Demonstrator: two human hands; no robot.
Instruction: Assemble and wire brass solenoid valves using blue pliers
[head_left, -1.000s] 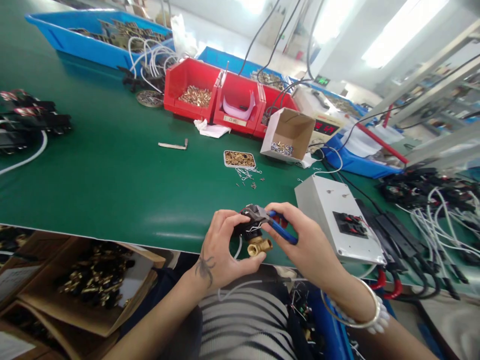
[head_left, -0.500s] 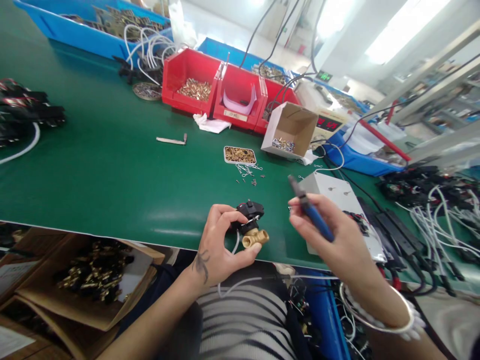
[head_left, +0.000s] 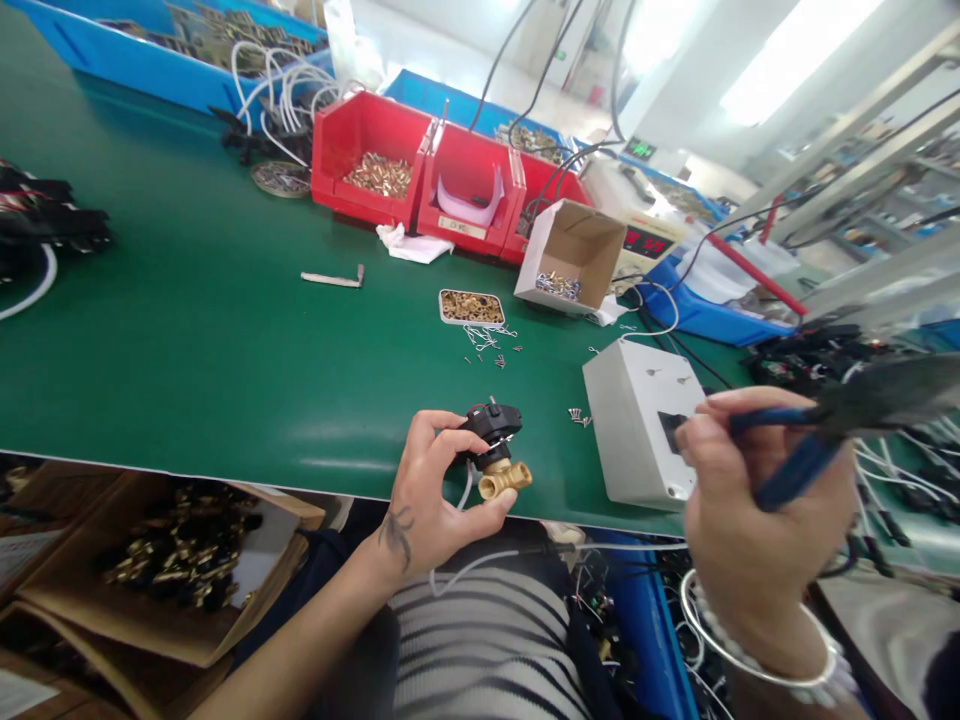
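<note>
Your valve body [head_left: 506,481] looks smooth brass. Black housing [head_left: 504,418] above it: matt plastic. Worktop [head_left: 225,370] beyond it: glossy, smooth. Red bin [head_left: 367,204] farther beyond it: plastic.

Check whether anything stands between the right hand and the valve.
Yes: in this view, part of the grey box lies between the right hand, which holds pliers, and the valve in the left hand. Whether the right hand is high enough to clear it, I can't tell.
</note>
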